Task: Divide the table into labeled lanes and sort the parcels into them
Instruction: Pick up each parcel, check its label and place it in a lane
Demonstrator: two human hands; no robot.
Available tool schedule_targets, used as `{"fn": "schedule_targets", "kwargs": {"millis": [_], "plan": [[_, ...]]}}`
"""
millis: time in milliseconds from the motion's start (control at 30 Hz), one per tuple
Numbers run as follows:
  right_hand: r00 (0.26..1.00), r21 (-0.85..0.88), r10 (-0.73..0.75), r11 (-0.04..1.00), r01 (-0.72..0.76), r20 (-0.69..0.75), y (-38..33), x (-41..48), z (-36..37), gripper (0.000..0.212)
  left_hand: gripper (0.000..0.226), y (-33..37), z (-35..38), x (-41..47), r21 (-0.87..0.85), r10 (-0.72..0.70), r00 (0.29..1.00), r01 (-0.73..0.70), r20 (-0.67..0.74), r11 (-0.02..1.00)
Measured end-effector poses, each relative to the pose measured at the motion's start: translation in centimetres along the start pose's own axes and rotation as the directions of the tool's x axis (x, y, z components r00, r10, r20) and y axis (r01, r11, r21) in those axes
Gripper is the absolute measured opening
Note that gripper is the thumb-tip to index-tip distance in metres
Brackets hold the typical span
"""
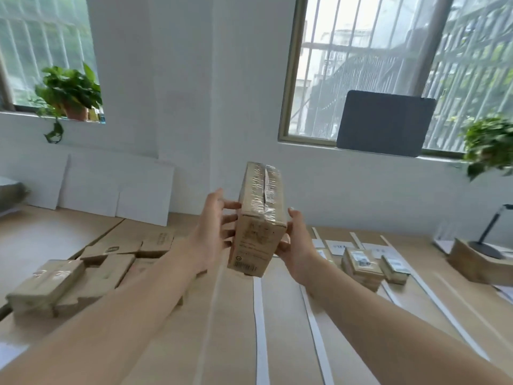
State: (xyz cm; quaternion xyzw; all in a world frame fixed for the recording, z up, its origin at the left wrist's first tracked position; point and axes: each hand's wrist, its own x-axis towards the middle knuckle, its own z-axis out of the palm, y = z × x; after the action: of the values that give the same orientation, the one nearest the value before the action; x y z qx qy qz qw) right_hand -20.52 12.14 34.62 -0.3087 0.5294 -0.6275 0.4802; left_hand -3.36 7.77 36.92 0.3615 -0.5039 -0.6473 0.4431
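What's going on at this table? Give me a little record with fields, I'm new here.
held item: cardboard parcel, taped, upright, above the table
left grip: fingertips press the parcel's side
right grip: holds the opposite side low down, fingers curled
lanes: white paper strips along the tabletop
sorted: labelled parcels between strips, right
unsorted: pile of boxes, left

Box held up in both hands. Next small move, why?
Probably rotate the parcel to read its label: left hand and right hand hold it mid-air, tape and barcode faces showing, while sorted parcels lie label-up between the white strips.
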Motion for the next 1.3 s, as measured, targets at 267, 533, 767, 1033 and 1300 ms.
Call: {"fn": "schedule_targets", "kwargs": {"millis": [267, 533, 767, 1033, 1300], "plan": [[1.0, -0.039, 0.002, 0.999, -0.002, 0.003, 1.4, 1.0, -3.9, 0.04, 0.064, -2.7, 2.3, 1.8, 0.033, -0.081, 0.996, 0.08, 0.028, 0.996], [0.999, -0.03, 0.005, 1.0, -0.007, -0.042, 2.3, 2.5, -3.7, 0.037, 0.068, -2.9, 2.1, 4.4, 0.059, -0.111, 0.989, 0.106, 0.1, 0.993], [0.996, -0.075, 0.081, 0.994, -0.085, -0.046, 4.5, 3.5, -3.4, 0.039, 0.059, -4.4, 0.9, 5.3, 0.096, -0.075, 0.996, 0.07, 0.048, 0.993], [0.994, -0.068, 0.102, 0.992, -0.105, -0.041, 5.3, 3.5, -2.7, 0.039, 0.058, -5.6, 0.3, 6.1, 0.088, -0.102, 0.994, 0.098, 0.044, 0.991], [0.994, -0.079, 0.094, 0.992, -0.098, -0.058, 5.3, 3.0, -2.8, 0.033, 0.058, -6.6, -0.4, 6.0, 0.072, -0.136, 0.991, 0.134, 0.016, 0.988]]}}
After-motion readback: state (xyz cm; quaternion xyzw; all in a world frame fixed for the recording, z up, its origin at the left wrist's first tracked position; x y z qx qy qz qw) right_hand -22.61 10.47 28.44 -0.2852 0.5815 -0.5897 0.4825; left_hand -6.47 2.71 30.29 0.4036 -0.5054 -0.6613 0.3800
